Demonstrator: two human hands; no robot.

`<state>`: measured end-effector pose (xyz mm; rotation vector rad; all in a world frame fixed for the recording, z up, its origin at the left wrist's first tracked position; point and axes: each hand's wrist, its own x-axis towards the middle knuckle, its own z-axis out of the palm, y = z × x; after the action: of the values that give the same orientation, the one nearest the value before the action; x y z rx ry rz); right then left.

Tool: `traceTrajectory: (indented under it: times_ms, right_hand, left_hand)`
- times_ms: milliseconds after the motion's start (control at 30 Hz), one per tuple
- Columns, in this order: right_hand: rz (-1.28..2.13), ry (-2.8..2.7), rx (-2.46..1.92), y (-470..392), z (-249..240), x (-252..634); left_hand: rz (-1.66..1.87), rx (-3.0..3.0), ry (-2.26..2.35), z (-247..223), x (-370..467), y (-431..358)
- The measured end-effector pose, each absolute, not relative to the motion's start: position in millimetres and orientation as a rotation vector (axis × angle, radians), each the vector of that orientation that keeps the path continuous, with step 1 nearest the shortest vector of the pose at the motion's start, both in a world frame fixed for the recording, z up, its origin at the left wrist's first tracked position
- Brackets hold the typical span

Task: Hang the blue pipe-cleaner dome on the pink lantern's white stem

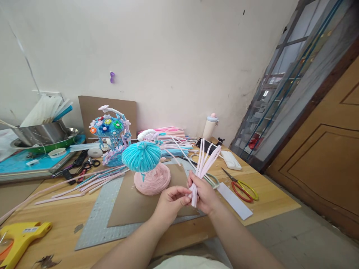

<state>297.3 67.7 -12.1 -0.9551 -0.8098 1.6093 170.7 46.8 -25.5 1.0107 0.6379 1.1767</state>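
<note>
A bundle of pale pink pipe cleaners (pixel 202 164) stands nearly upright in front of me, its upper ends fanned apart. My right hand (pixel 204 194) is closed around the lower part of the bundle. Thumb and fingers of my left hand (pixel 174 200) pinch at the bundle's lower end; the exact contact is partly hidden. Left of the hands, a turquoise pipe-cleaner dome (pixel 141 157) hangs above a coiled pink round base (pixel 153 180). Behind it, a finished-looking flowered piece (pixel 108 127) carries small coloured blossoms.
Brown cardboard (pixel 126 209) lies on a grey cutting mat (pixel 92 228). Scissors with red and yellow handles (pixel 243 189) and a white strip (pixel 235 201) lie to the right. A yellow glue gun (pixel 26 235) sits front left. Loose pipe cleaners (pixel 103 182) spread leftward; a bottle (pixel 210 127) stands behind.
</note>
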Motion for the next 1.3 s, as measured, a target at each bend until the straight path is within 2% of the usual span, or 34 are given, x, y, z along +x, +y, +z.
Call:
traceTrajectory:
  times_ms: [567,833,1300]
  right_hand:
    - [1.654,-0.927,-0.965,63.1,-14.0,296.7]
    - [1.53,-0.908,-1.021,69.4,-15.6,299.3]
    - [1.512,-0.956,-1.085,64.9,-12.0,297.8]
  left_hand:
    - [1.181,1.064,0.614,-27.4,172.1,46.0]
    - [1.208,1.248,0.605,-28.0,170.6,41.5]
    - [1.168,1.446,0.699,-31.6,170.3,39.3]
